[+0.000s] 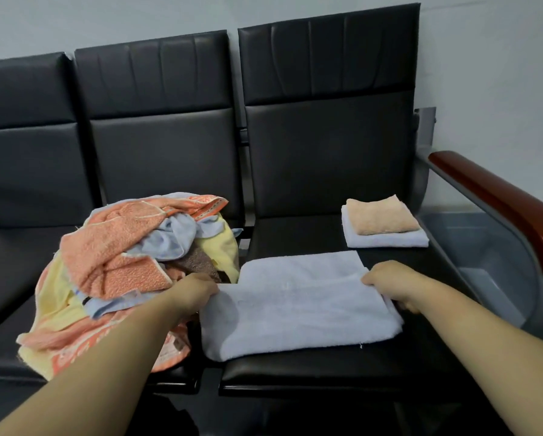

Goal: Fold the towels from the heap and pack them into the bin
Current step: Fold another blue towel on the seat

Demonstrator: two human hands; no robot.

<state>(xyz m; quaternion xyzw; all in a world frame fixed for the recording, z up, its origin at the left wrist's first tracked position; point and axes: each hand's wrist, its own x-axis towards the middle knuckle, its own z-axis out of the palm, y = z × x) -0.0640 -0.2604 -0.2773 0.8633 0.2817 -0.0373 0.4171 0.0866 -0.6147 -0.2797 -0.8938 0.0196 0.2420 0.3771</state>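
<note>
White towel [298,306], half-folded, on black seat [295,369]: left hand [197,292] grips left edge, right hand [389,281] grips right edge. Heap [122,262] alongside, left.

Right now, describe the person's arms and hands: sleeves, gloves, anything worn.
The left forearm and right forearm are bare to the frame's edge: no sleeves or cuffs. The left hand and right hand wear no gloves, and neither wrist carries a watch, band or bracelet. The fingers are mostly hidden at the edges of the white towel, so rings cannot be ruled out.
</note>
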